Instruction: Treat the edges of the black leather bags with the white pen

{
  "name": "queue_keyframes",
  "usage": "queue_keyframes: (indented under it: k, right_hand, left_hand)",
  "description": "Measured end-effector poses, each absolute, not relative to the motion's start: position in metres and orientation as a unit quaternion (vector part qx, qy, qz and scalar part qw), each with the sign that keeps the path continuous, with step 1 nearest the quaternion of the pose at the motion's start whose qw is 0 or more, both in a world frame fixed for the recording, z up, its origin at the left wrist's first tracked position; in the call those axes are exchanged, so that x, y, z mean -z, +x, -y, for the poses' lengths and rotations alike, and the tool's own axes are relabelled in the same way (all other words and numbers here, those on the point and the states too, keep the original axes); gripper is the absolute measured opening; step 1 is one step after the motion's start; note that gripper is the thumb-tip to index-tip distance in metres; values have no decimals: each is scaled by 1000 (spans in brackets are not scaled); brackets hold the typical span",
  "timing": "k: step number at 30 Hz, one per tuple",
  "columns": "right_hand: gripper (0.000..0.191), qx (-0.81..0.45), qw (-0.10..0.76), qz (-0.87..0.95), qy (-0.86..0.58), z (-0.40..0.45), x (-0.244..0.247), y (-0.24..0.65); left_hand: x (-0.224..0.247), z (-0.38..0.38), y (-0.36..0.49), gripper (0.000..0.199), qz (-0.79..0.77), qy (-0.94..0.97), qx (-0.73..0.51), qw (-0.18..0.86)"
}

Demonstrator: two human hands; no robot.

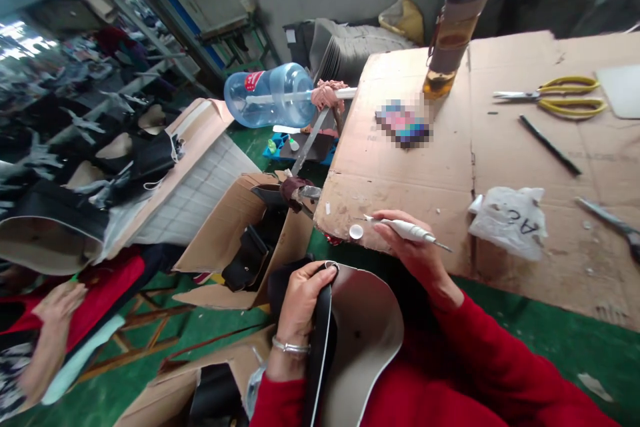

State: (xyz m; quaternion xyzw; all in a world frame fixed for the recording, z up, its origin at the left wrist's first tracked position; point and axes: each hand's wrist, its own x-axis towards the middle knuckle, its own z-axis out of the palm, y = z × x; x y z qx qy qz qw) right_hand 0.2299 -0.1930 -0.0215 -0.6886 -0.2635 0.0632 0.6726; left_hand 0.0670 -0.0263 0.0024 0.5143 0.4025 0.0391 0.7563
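Observation:
My left hand (303,297), with a bracelet at the wrist, pinches the top edge of a curved black and beige bag piece (367,333) that rests against my lap. Over the near edge of the cardboard-covered table (420,180), my right hand (413,247) is closed on a white pen-like tool (407,230). One thin metal end of the tool points left, the other right. Just left of its tip lies a small round white cap (356,232). The tool and the bag piece are apart.
On the table are a bottle (457,33), a pixelated phone-like object (404,123), yellow-handled scissors (570,97), a black stick (550,145), a plastic bag (510,221) and dark scissors (610,220). An open box (210,233) and a water jug (270,95) are left; another person's hand (60,300) is far left.

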Motion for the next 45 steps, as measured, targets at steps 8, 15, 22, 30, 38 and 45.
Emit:
queue_keyframes:
  k: [8,15,22,30,38,45]
  right_hand:
    - [33,-118,644,231,-720,202,33,239]
    - [32,-76,570,299,-761,200,38,241]
    - [29,-88,585,275,-758,200,38,240]
    - [33,-154,702,234,-655,207,34,244]
    - [30,-199,717,254,-618,211,33,244]
    - [30,-214,712,256,-618,210,32,244]
  left_hand:
    - [1,31,97,27,-370,568,-18,734]
    - [14,31,114,24,-371,608,-41,700]
    - [10,29,113,25,-366,593,-8,718]
    - [2,29,112,30,-329,641,33,692]
    - [0,33,115,28,-311,630,51,710]
    - [0,34,114,28,-316,600,49,733]
